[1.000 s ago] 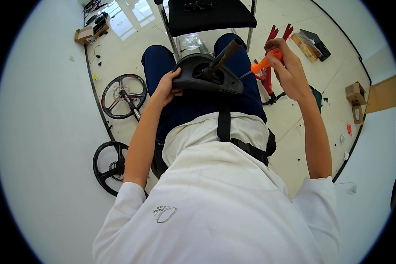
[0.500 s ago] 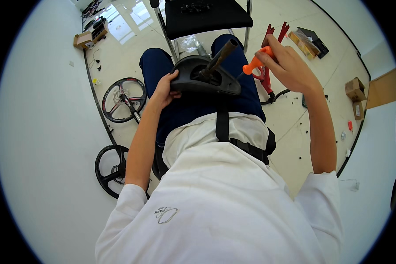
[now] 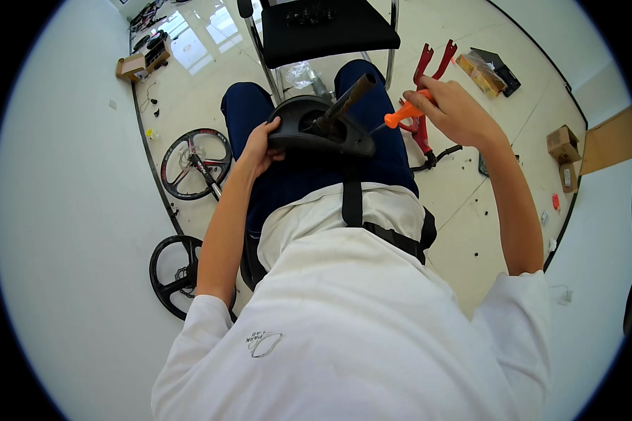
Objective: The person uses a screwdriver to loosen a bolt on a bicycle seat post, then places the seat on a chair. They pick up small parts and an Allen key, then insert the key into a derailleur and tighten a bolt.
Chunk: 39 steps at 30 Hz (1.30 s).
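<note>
Saddle [image 3: 316,130] upside down on lap, left hand [image 3: 260,147] gripping rim. Right hand [image 3: 453,109] closed round orange-handled tool [image 3: 400,116]. Step: working clamp; next needs tip seated squarely in bolt.

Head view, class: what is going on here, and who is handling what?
A seated person steadies an upturned black bicycle saddle on their lap with the left hand; its seat post sticks up and away. The right hand holds an orange-handled tool beside the saddle, tip pointed toward its underside. Two bicycle wheels lie on the floor to the person's left, a red bike frame to the right, and a black chair stands ahead.
</note>
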Available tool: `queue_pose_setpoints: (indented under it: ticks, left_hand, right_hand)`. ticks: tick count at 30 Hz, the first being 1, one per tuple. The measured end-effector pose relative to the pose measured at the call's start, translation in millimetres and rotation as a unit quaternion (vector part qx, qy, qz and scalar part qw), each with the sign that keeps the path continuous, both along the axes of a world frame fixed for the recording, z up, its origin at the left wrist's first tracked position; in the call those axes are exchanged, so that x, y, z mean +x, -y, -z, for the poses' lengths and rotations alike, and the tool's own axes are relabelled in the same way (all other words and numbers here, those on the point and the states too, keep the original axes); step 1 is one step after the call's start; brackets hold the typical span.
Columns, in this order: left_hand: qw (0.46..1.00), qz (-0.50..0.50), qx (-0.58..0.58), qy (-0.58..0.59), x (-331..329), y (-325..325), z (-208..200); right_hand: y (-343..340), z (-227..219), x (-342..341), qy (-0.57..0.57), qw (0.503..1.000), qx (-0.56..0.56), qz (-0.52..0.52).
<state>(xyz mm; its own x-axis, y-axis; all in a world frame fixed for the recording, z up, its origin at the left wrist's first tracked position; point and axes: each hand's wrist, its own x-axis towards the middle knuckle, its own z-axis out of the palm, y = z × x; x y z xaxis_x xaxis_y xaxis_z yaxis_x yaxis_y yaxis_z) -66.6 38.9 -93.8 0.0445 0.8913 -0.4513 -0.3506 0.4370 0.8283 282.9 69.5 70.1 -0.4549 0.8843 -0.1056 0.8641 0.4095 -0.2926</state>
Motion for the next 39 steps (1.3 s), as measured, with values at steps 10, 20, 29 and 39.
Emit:
queue_pose_setpoints:
  ticks: [10, 20, 29, 39]
  left_hand:
    - [1.0, -0.007, -0.016, 0.011, -0.1, -3.5, 2.4]
    - [1.0, -0.008, -0.012, 0.006, -0.8, -2.8, 1.9]
    - [1.0, 0.0, -0.008, 0.009, -3.9, -4.8, 1.3]
    - [1.0, -0.012, -0.019, 0.008, -1.9, -3.9, 2.7]
  right_hand:
    - [14.7, 5.9, 23.6, -0.127, 0.991, -0.03, -0.005]
    - [14.6, 25.3, 36.2, -0.228, 0.973, 0.0, -0.031]
    - [11.3, 27.5, 28.8, -0.175, 0.984, 0.043, 0.016]
    - [3.7, 25.8, 28.0, -0.204, 0.979, -0.012, 0.013]
